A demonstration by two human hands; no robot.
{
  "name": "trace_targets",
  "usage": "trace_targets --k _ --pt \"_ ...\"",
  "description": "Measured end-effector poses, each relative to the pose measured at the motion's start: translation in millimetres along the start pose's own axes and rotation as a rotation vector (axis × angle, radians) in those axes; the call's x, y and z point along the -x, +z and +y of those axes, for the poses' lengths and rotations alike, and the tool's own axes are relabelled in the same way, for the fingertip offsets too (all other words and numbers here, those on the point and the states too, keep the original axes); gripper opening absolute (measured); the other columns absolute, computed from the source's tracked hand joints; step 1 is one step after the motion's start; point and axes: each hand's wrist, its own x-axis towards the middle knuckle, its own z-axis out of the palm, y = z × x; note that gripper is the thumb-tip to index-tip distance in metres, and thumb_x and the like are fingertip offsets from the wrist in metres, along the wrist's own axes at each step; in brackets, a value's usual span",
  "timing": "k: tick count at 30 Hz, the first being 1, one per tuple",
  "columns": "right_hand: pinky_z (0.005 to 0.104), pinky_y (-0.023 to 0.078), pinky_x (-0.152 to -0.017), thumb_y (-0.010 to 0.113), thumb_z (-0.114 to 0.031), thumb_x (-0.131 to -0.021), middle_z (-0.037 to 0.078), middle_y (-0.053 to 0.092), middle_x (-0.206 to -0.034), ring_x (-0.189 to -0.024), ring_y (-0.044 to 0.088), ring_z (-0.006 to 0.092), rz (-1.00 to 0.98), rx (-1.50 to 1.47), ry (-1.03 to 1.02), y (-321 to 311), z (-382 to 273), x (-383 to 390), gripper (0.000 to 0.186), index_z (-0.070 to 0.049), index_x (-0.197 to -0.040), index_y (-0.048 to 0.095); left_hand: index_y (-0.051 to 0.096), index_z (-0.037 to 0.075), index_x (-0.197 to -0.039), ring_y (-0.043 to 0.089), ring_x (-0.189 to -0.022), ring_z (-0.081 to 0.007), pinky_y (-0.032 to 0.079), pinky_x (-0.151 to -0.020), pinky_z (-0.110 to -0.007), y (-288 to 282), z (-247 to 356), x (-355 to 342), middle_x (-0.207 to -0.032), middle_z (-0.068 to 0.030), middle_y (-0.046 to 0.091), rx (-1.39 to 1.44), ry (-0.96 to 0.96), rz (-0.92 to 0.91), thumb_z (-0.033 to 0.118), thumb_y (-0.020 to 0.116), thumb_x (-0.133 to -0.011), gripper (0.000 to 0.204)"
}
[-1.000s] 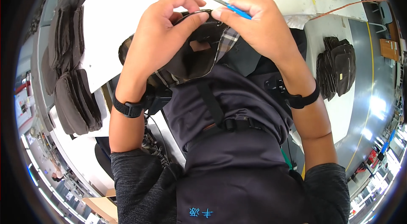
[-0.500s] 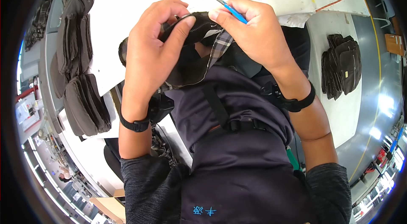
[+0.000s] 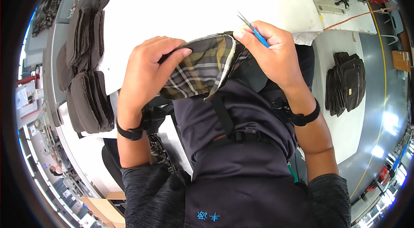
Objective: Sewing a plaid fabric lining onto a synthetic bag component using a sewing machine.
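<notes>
A sewn fabric piece (image 3: 198,66) with a plaid lining, pale seam edging and a dark outer side hangs in front of my waist. My left hand (image 3: 146,66) is closed on its left upper edge, thumb on top. My right hand (image 3: 274,55) pinches the upper right corner between thumb and finger. That same hand also holds slim pointed snips (image 3: 260,37) with a blue handle, tip up and to the left, away from the fabric. Fingers behind the piece are hidden.
A white table (image 3: 181,4) lies beyond my hands. Several dark fabric pieces are stacked at the left (image 3: 88,103). Another dark stack (image 3: 345,83) rests on a white surface at the right. An orange cord (image 3: 353,20) runs across the far right, and an open cardboard box (image 3: 101,213) is at lower left.
The fabric piece has been turned so its plaid lining faces up, where the dark side and a zipper showed before. Both hands sit lower in view, the right slightly further right.
</notes>
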Motion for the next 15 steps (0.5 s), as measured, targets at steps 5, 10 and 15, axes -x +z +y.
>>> trace_targets --k 5,10,15 --pt "0.0241 0.038 -0.057 0.078 -0.013 -0.096 -0.003 0.055 -0.071 -0.065 0.045 0.0033 -0.042 0.073 -0.197 -15 2 -3 0.015 0.001 -0.099 0.072 0.075 -0.004 -0.103 0.060 -0.078 -0.0162 0.048 -0.069 -0.030 -31 9 -15 -0.084 -0.0088 0.069 0.119 0.077 -0.111 0.007 0.079 -0.093 0.015" --pt "0.0246 0.043 -0.066 0.081 -0.008 -0.092 0.000 0.061 -0.082 -0.075 0.053 0.0066 -0.085 0.128 -0.378 -28 -6 -3 0.014 0.001 -0.103 0.078 0.076 -0.004 -0.104 0.062 -0.079 -0.0172 0.049 -0.072 -0.031 -49 17 -33 -0.087 -0.0079 0.071 0.118 0.136 -0.232 0.009 0.079 -0.093 0.017" --pt "0.0261 0.046 -0.070 0.079 -0.007 -0.094 0.003 0.065 -0.088 -0.078 0.057 0.0083 -0.004 -0.071 -0.329 -22 -3 -3 0.012 0.003 -0.101 0.077 0.077 -0.002 -0.107 0.063 -0.087 -0.0100 0.052 -0.083 -0.028 -58 11 -59 -0.092 -0.0047 0.075 0.086 -0.004 -0.305 0.019 0.082 -0.094 0.025"
